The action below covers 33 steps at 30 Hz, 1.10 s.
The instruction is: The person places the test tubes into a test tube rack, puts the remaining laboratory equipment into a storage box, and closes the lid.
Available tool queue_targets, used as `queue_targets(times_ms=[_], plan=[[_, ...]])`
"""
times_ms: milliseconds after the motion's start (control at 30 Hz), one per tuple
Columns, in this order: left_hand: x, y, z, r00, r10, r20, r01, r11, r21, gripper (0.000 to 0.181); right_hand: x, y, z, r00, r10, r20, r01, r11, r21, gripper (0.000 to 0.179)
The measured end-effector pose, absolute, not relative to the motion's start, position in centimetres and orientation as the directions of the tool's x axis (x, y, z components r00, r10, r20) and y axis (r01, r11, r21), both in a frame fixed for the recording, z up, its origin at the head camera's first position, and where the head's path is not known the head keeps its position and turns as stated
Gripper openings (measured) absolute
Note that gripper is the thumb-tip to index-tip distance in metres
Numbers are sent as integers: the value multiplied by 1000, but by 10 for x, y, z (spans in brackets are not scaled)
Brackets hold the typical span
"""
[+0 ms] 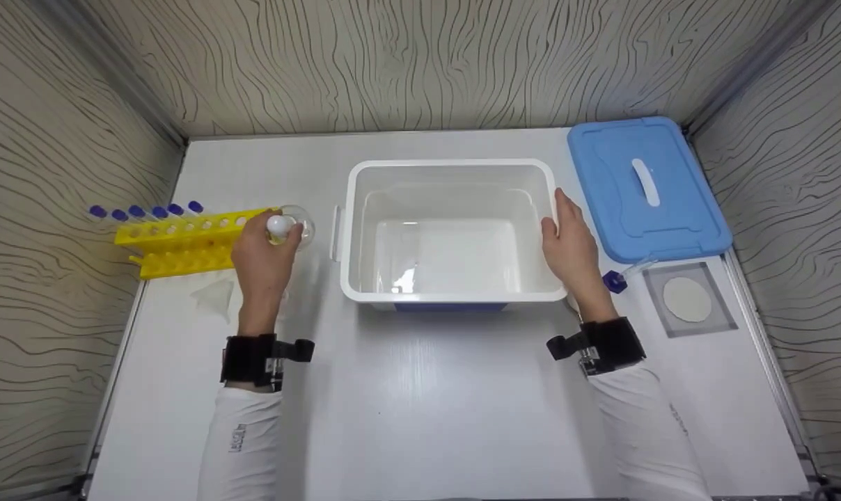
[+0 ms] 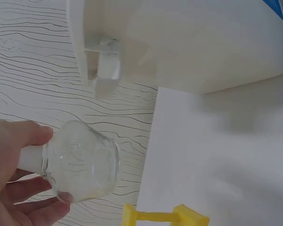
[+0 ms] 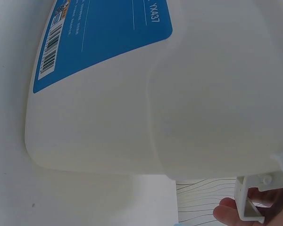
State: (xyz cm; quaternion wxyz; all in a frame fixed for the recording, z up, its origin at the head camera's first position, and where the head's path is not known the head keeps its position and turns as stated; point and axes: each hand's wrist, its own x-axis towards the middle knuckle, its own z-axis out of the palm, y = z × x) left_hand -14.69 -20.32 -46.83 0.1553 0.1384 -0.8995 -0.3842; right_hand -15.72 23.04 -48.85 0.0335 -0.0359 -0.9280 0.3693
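Note:
My left hand [image 1: 264,257] grips a glass alcohol lamp [image 2: 85,162] by its white cap [image 1: 278,225], with the clear body tilted away from the fingers. It is beside the yellow test tube rack [image 1: 184,263], left of a white storage box [image 1: 452,300]. My right hand [image 1: 572,243] holds the box's right side, thumb at the rim. In the right wrist view its fingertips [image 3: 226,214] show around the white side handle [image 3: 243,202]. The box has no lid on, and nothing shows inside it. A blue label [image 3: 108,33] covers part of its front.
Blue-capped test tubes [image 1: 136,211] stand in the rack. A clear funnel [image 1: 215,298] lies below it. At the right are a blue lid [image 1: 678,209], a blue-based measuring cylinder [image 1: 615,281] on its side and a wire gauze square [image 1: 688,299]. Patterned walls [image 1: 406,62] enclose the table.

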Motion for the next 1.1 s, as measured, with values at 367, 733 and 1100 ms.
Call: queue_targets(times_ms=[367, 733, 1100], plan=[[-150, -179, -423, -899, -262, 351, 90, 674, 733, 40, -156, 231, -489, -995, 98, 34, 47, 722, -690, 58], [-160, -144, -397, -930, -64, 363, 213, 711, 670, 39, -156, 231, -488, -994, 104, 30, 55, 727, -685, 58], [-173, -112, -405, -962, 181, 204, 268, 761, 591, 35, -157, 229, -488, -994, 103, 25, 58, 720, -692, 58]])
